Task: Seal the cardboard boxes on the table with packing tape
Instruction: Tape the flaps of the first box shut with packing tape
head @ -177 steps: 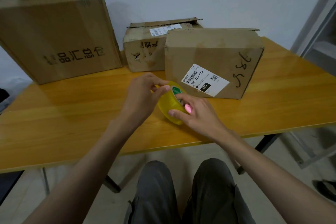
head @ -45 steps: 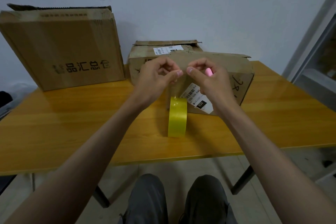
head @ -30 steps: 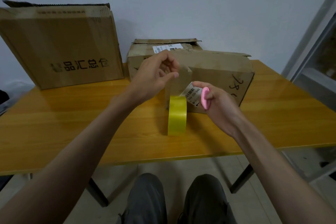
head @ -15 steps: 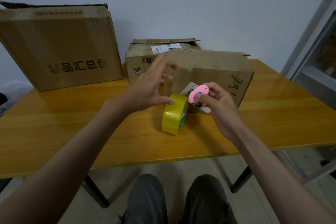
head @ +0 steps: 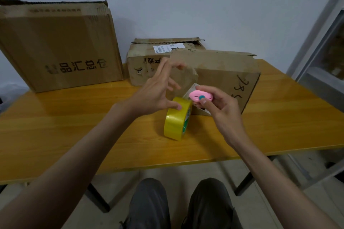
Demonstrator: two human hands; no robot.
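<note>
Tape roll (head: 176, 118) tilted since, under left hand (head: 158, 93).

Three boxes (head: 55, 46), one tape roll (head: 176, 119).

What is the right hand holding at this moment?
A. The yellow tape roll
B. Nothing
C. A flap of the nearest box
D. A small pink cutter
D: the right hand pinches the small pink cutter in its fingers, while the yellow tape roll stands on edge on the table under the left hand's thumb.
</note>
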